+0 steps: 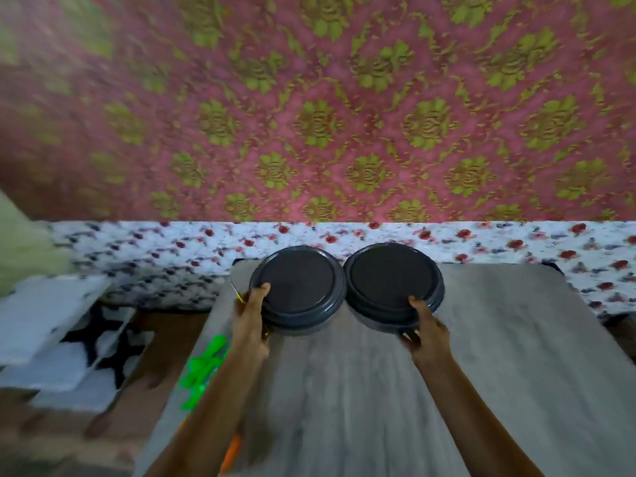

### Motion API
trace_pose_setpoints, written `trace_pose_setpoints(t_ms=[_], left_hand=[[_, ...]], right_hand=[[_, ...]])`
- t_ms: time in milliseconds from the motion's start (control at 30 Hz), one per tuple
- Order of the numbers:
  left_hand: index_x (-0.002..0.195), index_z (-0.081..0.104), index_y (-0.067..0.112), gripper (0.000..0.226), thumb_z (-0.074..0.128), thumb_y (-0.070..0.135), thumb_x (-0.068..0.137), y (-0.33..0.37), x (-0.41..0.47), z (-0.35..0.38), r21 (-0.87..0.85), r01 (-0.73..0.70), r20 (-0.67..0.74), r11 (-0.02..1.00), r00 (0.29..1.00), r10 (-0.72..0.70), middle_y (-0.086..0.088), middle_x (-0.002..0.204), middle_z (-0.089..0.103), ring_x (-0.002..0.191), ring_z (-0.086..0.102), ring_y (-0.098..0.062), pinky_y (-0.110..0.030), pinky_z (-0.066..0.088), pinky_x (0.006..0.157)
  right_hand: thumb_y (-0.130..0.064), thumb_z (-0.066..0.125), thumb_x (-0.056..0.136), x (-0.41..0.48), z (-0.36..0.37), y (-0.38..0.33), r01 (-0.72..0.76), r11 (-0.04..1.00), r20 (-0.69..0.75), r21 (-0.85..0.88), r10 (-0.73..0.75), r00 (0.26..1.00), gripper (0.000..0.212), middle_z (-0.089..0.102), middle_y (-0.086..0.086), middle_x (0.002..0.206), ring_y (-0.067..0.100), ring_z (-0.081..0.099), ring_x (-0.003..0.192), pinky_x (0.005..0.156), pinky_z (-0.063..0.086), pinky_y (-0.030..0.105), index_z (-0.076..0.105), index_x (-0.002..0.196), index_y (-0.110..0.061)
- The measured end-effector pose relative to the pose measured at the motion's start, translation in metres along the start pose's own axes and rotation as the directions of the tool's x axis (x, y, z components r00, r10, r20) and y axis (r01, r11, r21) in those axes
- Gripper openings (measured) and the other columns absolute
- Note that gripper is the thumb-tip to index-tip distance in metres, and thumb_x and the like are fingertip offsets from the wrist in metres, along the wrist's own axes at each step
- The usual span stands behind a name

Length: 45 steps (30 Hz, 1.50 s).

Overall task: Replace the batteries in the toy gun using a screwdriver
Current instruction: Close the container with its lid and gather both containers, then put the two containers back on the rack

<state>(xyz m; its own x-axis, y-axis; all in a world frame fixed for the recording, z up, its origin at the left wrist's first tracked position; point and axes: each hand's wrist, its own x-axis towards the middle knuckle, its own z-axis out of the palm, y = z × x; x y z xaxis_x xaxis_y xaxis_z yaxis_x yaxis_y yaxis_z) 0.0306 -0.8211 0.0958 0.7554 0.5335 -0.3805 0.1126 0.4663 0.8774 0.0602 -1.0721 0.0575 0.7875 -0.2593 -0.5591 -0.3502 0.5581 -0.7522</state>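
Grey left plate (297,280) pinched in my left hand (249,325), right plate (392,275) in my right hand (428,333); toy gun (203,366) lies at the table (481,339) edge beside my left forearm (213,404), which could knock it off.

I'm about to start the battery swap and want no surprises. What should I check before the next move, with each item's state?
1. Left hand holds left dish by its rim: ok.
2. Right hand holds right dish by its rim: ok.
3. Dishes side by side on the table: ok.
4. Green toy gun at table's left edge: ok.
5. Screwdriver identified: cannot tell, thin yellow item near left dish is blurred.
6. Batteries in view: not ok.
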Motion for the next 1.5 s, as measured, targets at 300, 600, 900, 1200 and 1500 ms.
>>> trace_pose_setpoints(t_ms=[300, 600, 900, 1200, 1500], left_hand=[[0.111, 0.057, 0.013, 0.034, 0.070, 0.024, 0.082, 0.058, -0.001, -0.119, -0.114, -0.095, -0.229, 0.989, 0.971, 0.067, -0.013, 0.120, 0.062, 0.097, 0.063, -0.028, -0.048, 0.054, 0.083], [0.105, 0.059, 0.016, 0.019, 0.063, 0.020, 0.087, 0.080, -0.022, -0.194, -0.168, -0.231, -0.423, 0.958, 0.895, 0.141, -0.008, 0.103, 0.065, 0.086, 0.063, -0.023, -0.028, 0.051, 0.057], [0.107, 0.056, 0.018, 0.028, 0.067, 0.026, 0.082, 0.101, -0.006, -0.307, -0.216, -0.295, -0.540, 0.931, 0.830, 0.138, -0.005, 0.090, 0.062, 0.070, 0.059, -0.019, -0.023, 0.045, 0.048], [0.107, 0.054, 0.017, 0.021, 0.061, 0.021, 0.088, 0.154, 0.050, -0.449, -0.190, -0.283, -0.522, 0.940, 0.840, 0.147, -0.001, 0.083, 0.058, 0.068, 0.054, -0.015, -0.019, 0.042, 0.037], [0.123, 0.049, 0.010, 0.039, 0.062, 0.022, 0.088, 0.219, 0.102, -0.579, -0.187, -0.217, -0.496, 0.958, 0.862, 0.099, -0.003, 0.089, 0.057, 0.071, 0.056, -0.016, -0.021, 0.046, 0.041]], right_hand=[[-0.021, 0.074, 0.077, -0.044, 0.096, 0.056, -0.066, 0.989, 0.194, -0.132, 0.091, 0.977, 0.036, 0.060, 0.015, 0.102, 0.029, 0.060, 0.091, 0.075, 0.053, 0.042, 0.054, 0.102, -0.004], [-0.019, 0.074, 0.076, -0.077, 0.161, 0.107, -0.104, 0.961, 0.365, -0.254, 0.195, 0.910, 0.031, 0.063, 0.015, 0.094, 0.030, 0.059, 0.087, 0.067, 0.053, 0.038, 0.057, 0.097, -0.003], [-0.018, 0.072, 0.076, -0.126, 0.235, 0.180, -0.103, 0.922, 0.420, -0.372, 0.267, 0.867, 0.036, 0.063, 0.017, 0.104, 0.025, 0.059, 0.078, 0.057, 0.048, 0.032, 0.061, 0.106, -0.002], [-0.035, 0.078, 0.068, -0.192, 0.328, 0.286, -0.134, 0.843, 0.293, -0.520, 0.324, 0.899, 0.073, 0.053, 0.011, 0.128, 0.032, 0.054, 0.113, 0.080, 0.050, 0.044, 0.049, 0.129, -0.008], [-0.047, 0.083, 0.053, -0.275, 0.421, 0.387, -0.134, 0.863, 0.325, -0.486, 0.321, 0.890, 0.090, 0.054, 0.008, 0.128, 0.027, 0.055, 0.102, 0.087, 0.051, 0.045, 0.049, 0.130, -0.016]])
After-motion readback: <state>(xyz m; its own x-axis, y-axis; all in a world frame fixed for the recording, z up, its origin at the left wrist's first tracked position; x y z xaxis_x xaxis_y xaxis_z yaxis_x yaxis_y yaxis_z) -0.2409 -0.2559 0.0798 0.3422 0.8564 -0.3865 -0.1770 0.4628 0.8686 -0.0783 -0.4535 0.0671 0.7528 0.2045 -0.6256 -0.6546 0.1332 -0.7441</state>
